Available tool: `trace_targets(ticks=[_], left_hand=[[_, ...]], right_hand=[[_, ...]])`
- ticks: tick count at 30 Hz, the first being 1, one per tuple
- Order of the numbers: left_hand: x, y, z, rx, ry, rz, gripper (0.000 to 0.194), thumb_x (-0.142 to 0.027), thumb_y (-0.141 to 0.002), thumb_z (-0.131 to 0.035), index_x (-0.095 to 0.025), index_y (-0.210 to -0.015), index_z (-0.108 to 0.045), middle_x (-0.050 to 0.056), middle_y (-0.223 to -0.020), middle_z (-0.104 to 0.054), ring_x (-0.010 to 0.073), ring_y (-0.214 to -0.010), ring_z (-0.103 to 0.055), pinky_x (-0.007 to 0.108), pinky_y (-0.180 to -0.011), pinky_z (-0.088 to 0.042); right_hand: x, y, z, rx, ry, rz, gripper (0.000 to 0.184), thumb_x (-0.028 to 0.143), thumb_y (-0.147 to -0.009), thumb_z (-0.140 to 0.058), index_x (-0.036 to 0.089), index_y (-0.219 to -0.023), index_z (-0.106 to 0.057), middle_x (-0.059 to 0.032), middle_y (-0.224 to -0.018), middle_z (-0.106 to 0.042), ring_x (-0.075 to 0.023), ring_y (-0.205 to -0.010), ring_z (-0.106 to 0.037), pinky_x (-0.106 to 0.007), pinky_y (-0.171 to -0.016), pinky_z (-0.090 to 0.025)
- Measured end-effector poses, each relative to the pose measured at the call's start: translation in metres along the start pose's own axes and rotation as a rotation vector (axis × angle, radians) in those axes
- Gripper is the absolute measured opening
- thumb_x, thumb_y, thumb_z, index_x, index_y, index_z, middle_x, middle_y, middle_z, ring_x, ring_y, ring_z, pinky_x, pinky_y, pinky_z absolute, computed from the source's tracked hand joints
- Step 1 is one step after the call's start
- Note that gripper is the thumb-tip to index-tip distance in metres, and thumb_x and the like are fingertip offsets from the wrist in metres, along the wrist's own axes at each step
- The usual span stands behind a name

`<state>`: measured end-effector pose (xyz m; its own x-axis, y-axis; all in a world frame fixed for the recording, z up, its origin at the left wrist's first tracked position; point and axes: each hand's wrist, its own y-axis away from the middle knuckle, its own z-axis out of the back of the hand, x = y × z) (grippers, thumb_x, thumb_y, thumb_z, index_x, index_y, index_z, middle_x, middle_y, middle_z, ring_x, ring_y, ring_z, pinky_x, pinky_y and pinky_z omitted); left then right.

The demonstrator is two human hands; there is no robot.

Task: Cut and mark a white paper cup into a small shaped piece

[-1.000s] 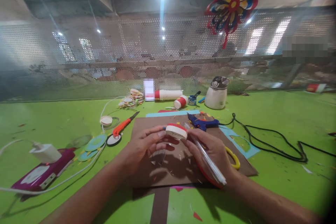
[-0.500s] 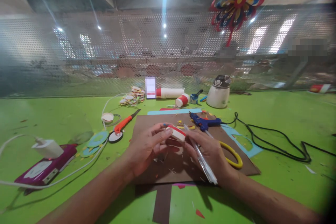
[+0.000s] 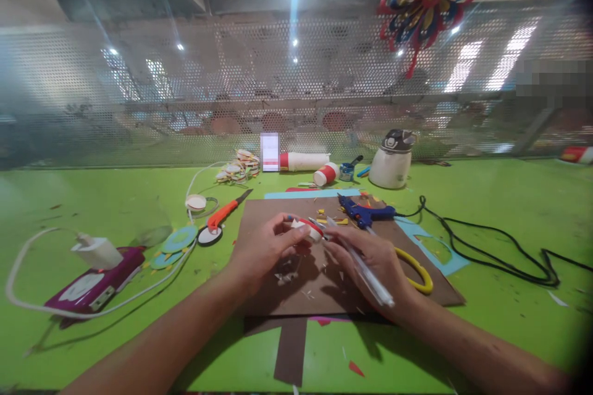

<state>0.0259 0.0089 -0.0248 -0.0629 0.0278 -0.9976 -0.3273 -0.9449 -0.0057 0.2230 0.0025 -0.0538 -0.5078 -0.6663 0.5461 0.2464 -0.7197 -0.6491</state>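
Observation:
My left hand (image 3: 275,244) pinches a small red-and-white piece (image 3: 311,229), which looks like a section of a paper cup. It is held above the brown board. My right hand (image 3: 370,253) is closed round a clear, pen-like tool (image 3: 370,278) whose exact kind I cannot make out. A thin grey point (image 3: 317,223) shows by the piece's upper edge; whether it belongs to that tool is unclear. My right fingertips are close to the piece, and contact cannot be told. A yellow loop handle (image 3: 417,271) shows beside my right hand, its other end hidden.
The brown board (image 3: 259,296) carries scraps. Behind it lies a blue glue gun (image 3: 365,212) with a black cord. An orange-handled knife (image 3: 227,213) and a purple power strip (image 3: 97,284) are left. Paper cups (image 3: 326,174) and a white jug (image 3: 391,163) stand behind.
The red-and-white piece has turned in my left fingers, showing less of its white side. The clear tool's rear end has swung slightly up and right. The whole view has shifted a little.

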Motion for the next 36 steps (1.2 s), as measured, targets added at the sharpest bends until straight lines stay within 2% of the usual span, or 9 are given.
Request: trace_targets(ticks=[2,5,11,14,17,20,25,31,36], left_hand=[[0.001,0.000,-0.001,-0.022,0.058,0.059,0.031,-0.045,-0.082,-0.066,-0.020,-0.098,-0.058,0.008,-0.093,-0.070,0.0178,-0.079,-0.067,0.031,-0.071,-0.052],[-0.001,0.001,-0.004,-0.013,0.098,0.092,0.036,-0.046,-0.078,-0.071,-0.019,-0.099,-0.059,0.008,-0.094,-0.069,0.0166,-0.076,-0.066,0.030,-0.067,-0.050],[-0.004,0.003,-0.007,0.049,0.304,0.182,0.031,-0.046,-0.086,-0.063,-0.019,-0.102,-0.059,0.008,-0.097,-0.070,0.0134,-0.072,-0.065,0.022,-0.059,-0.047],[-0.006,0.002,-0.007,0.023,0.362,0.225,0.024,-0.038,-0.089,-0.061,-0.018,-0.101,-0.061,0.008,-0.091,-0.070,0.0108,-0.070,-0.064,0.019,-0.059,-0.047],[-0.006,0.001,-0.007,-0.009,0.381,0.183,0.016,-0.027,-0.091,-0.058,-0.014,-0.099,-0.063,0.011,-0.094,-0.071,0.0139,-0.076,-0.067,0.023,-0.068,-0.052],[-0.005,0.000,-0.005,0.007,0.404,0.142,0.014,-0.022,-0.089,-0.059,-0.012,-0.095,-0.067,0.013,-0.098,-0.072,0.0180,-0.085,-0.070,0.027,-0.076,-0.055],[-0.005,0.001,-0.003,0.029,0.420,0.208,0.016,-0.023,-0.090,-0.059,-0.014,-0.099,-0.068,0.011,-0.091,-0.073,0.0156,-0.072,-0.070,0.026,-0.067,-0.056],[-0.004,0.001,-0.004,0.058,0.411,0.197,0.016,-0.022,-0.091,-0.056,-0.012,-0.097,-0.068,0.012,-0.093,-0.073,0.0192,-0.081,-0.072,0.028,-0.071,-0.057],[0.000,0.000,-0.002,0.071,0.369,0.152,0.017,-0.022,-0.090,-0.058,-0.011,-0.096,-0.069,0.013,-0.106,-0.071,0.0205,-0.087,-0.072,0.030,-0.078,-0.058]], right_hand=[[-0.002,0.000,-0.001,-0.005,0.005,0.002,0.017,0.031,-0.090,-0.064,0.018,-0.098,-0.069,-0.0047,-0.081,-0.073,-0.0181,-0.070,-0.066,-0.028,-0.067,-0.051],[-0.002,0.000,-0.001,-0.009,0.010,0.001,0.014,0.031,-0.088,-0.065,0.018,-0.094,-0.069,-0.0044,-0.077,-0.071,-0.0185,-0.067,-0.063,-0.029,-0.066,-0.050],[0.003,-0.001,0.001,-0.010,-0.016,-0.046,0.013,0.030,-0.090,-0.062,0.020,-0.092,-0.070,-0.0027,-0.074,-0.070,-0.0173,-0.064,-0.062,-0.028,-0.062,-0.049],[0.004,-0.003,0.002,-0.014,-0.041,-0.080,0.015,0.029,-0.090,-0.060,0.019,-0.093,-0.072,-0.0036,-0.076,-0.072,-0.0170,-0.063,-0.062,-0.027,-0.059,-0.048],[0.005,-0.004,0.003,-0.010,-0.064,-0.105,0.017,0.028,-0.089,-0.060,0.018,-0.093,-0.073,-0.0053,-0.081,-0.075,-0.0177,-0.065,-0.064,-0.027,-0.059,-0.049],[0.005,-0.006,0.005,0.006,-0.086,-0.127,0.019,0.027,-0.089,-0.060,0.016,-0.095,-0.074,-0.0062,-0.083,-0.076,-0.0184,-0.068,-0.065,-0.028,-0.062,-0.050],[0.005,-0.009,0.008,0.020,-0.116,-0.159,0.022,0.030,-0.088,-0.060,0.015,-0.096,-0.074,-0.0063,-0.082,-0.076,-0.0179,-0.067,-0.066,-0.027,-0.063,-0.050],[0.007,-0.009,0.012,0.031,-0.140,-0.183,0.024,0.031,-0.088,-0.060,0.014,-0.098,-0.073,-0.0052,-0.080,-0.074,-0.0165,-0.066,-0.064,-0.026,-0.060,-0.049],[0.012,-0.010,0.014,0.037,-0.145,-0.195,0.023,0.031,-0.088,-0.060,0.014,-0.095,-0.073,-0.0042,-0.075,-0.072,-0.0153,-0.063,-0.062,-0.025,-0.057,-0.049]])
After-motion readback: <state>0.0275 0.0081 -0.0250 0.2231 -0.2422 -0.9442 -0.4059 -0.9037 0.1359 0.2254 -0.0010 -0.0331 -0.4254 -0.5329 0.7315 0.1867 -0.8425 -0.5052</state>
